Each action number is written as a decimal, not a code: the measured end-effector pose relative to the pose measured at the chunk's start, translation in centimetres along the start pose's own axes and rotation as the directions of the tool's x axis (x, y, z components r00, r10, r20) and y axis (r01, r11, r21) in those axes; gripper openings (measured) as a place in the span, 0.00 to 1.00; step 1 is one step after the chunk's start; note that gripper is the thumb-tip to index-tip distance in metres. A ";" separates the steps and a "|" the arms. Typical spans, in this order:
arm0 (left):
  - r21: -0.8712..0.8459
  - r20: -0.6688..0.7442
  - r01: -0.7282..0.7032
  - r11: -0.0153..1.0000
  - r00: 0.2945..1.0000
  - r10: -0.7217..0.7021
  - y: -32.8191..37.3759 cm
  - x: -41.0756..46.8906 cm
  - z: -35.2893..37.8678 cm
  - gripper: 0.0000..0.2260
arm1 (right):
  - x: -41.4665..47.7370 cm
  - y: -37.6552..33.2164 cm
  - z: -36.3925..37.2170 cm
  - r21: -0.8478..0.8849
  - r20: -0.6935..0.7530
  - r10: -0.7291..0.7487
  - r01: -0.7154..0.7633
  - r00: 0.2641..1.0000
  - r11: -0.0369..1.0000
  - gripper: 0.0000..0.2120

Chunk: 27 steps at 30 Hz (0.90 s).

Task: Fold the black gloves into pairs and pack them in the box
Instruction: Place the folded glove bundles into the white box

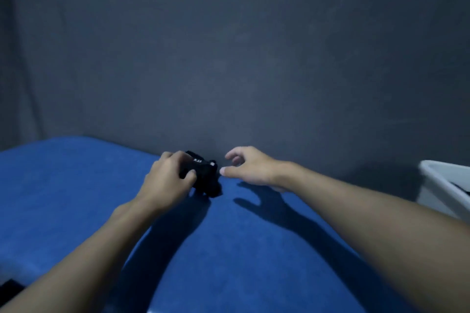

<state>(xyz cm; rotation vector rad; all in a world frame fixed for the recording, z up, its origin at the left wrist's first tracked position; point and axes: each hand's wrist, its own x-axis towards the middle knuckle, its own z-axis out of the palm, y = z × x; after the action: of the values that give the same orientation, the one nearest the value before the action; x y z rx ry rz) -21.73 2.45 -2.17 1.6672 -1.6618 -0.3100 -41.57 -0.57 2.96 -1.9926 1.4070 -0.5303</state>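
Head view looks down at two bare arms that reach out over a blue worktop (241, 249). Down in the near left corner lies a bit of something black (10, 287), but too little of it shows to tell what it is. The arms throw big dark shadows on the blue. Farther out, near the back edge of the worktop, are the two hands. The left hand (166, 180) is curled over a small bundle of black gloves (206, 176) and grips it, with the thumb pressed on the near side and the fingers over the top. The bundle sits on the worktop, close to the back edge and about in the middle of the picture. It has small white marks on top, too blurry to read. The right hand (250, 169) is just beside the bundle, on its right. It holds nothing, and its fingers are spread and a little bent. Its thumb tip is very near the gloves, but I cannot tell if it touches them. Off at the right edge stands a white box (442, 180), well apart from the hands, with something dark showing inside it. Behind it all is a plain dark grey wall (229, 58).
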 end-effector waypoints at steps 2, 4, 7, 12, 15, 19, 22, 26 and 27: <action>0.012 -0.001 0.031 0.999 1.000 -0.031 -1.5 0.1 0.0 0.12 | 2.0 0.4 1.7 0.021 -0.016 0.009 -0.009 1.000 1.000 0.28; 0.006 0.012 0.047 0.999 0.999 -0.047 -2.8 0.4 0.0 0.15 | 3.7 0.7 2.9 0.054 -0.038 0.018 -0.016 0.999 0.998 0.30; -0.035 0.078 0.055 0.998 0.996 -0.052 -3.8 0.7 0.2 0.20 | 5.6 1.0 4.4 0.126 -0.055 0.030 -0.023 0.998 0.992 0.33; -0.045 0.083 0.124 0.991 0.989 -0.120 -4.3 1.0 0.6 0.21 | 7.0 1.4 5.7 0.198 -0.062 0.036 -0.023 0.997 0.980 0.34; -0.067 0.048 0.166 0.984 0.985 -0.163 -3.9 1.0 0.6 0.22 | 7.1 1.8 5.8 0.210 -0.070 0.020 -0.004 0.997 0.978 0.35; -0.069 0.042 0.177 0.982 0.984 -0.174 -3.6 1.0 0.7 0.24 | 6.6 2.0 5.6 0.216 -0.064 -0.018 0.031 0.998 0.976 0.37; -0.072 0.053 0.163 0.984 0.986 -0.159 -3.1 0.9 0.5 0.30 | 6.0 1.9 5.5 0.232 -0.026 -0.061 0.065 0.998 0.970 0.39; -0.207 0.098 0.186 0.961 0.981 -0.169 -2.7 0.6 -0.1 0.35 | 4.7 1.7 5.2 0.237 0.034 -0.095 0.084 0.995 0.968 0.38; -0.250 0.121 0.212 0.945 0.975 -0.187 -2.7 0.6 -0.2 0.35 | 4.4 1.7 5.1 0.234 0.046 -0.101 0.087 0.994 0.968 0.39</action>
<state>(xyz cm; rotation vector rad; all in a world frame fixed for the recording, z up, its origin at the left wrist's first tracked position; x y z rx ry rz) -19.52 1.61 -3.57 1.6408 -1.4473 -0.6892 -37.91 -3.76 -2.03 -1.8771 1.1627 -0.6433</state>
